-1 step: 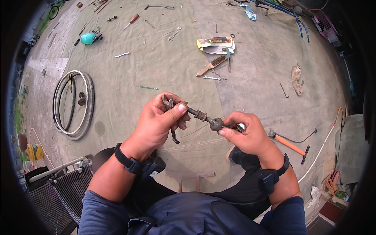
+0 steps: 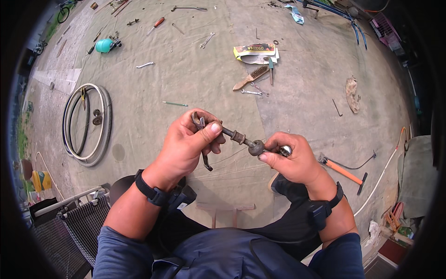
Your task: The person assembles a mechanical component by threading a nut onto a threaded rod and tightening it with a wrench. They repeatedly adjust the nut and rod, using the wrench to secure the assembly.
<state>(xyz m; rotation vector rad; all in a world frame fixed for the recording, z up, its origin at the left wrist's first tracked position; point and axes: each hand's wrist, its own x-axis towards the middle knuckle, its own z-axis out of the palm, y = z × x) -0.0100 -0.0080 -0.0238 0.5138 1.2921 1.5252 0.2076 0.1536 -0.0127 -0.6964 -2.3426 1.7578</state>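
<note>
Out in front of me I hold a dark, greasy metal rod [image 2: 238,137] with a collar and a threaded stretch. Its left end is gripped by my left hand [image 2: 191,142], thumb on top. Curved dark prongs [image 2: 200,122] stick out of that hand above and below; how they join the rod is hidden. At the rod's right end is a dark rounded knob [image 2: 256,148]. My right hand [image 2: 295,157] pinches just beside this knob, and a shiny rounded metal end [image 2: 285,150] shows between its fingers. I cannot tell what the whole piece is.
Bicycle rims and tyres [image 2: 103,135] lie on the floor sheet at left. Ahead are a wire brush [image 2: 246,80], wrenches [image 2: 251,92], a screwdriver [image 2: 158,23] and a teal can [image 2: 104,45]. An orange hand pump [image 2: 344,172] lies right; a mesh chair [image 2: 88,221] stands near left.
</note>
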